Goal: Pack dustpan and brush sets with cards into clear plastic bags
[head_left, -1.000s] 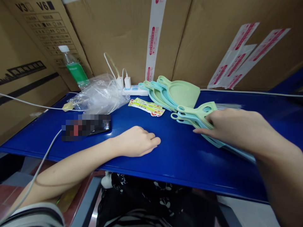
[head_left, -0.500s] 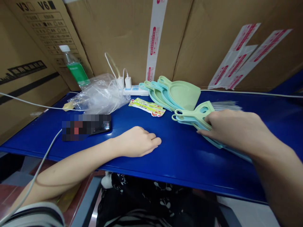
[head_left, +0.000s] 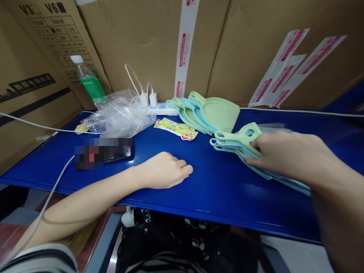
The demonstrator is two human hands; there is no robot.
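My right hand [head_left: 287, 155] lies on a stack of small green and blue brushes [head_left: 236, 140] on the blue table [head_left: 216, 189], fingers curled round their handles. Clear bristles stick out past the hand to the right. Behind them rests a stack of pale green and blue dustpans [head_left: 210, 112]. My left hand [head_left: 165, 170] rests on the table in a loose fist, holding nothing that shows. A strip of yellow and red labels [head_left: 176, 128] lies between the two hands, further back.
A phone [head_left: 104, 151] on a white cable lies left of my left hand. Behind it sit a crumpled clear plastic bag [head_left: 122, 113], a water bottle [head_left: 89, 81] and a white power strip [head_left: 160, 109]. Cardboard boxes [head_left: 148, 41] wall the back and left.
My right hand has drawn the stack of brushes a little to the right and back. The left hand has stayed still.
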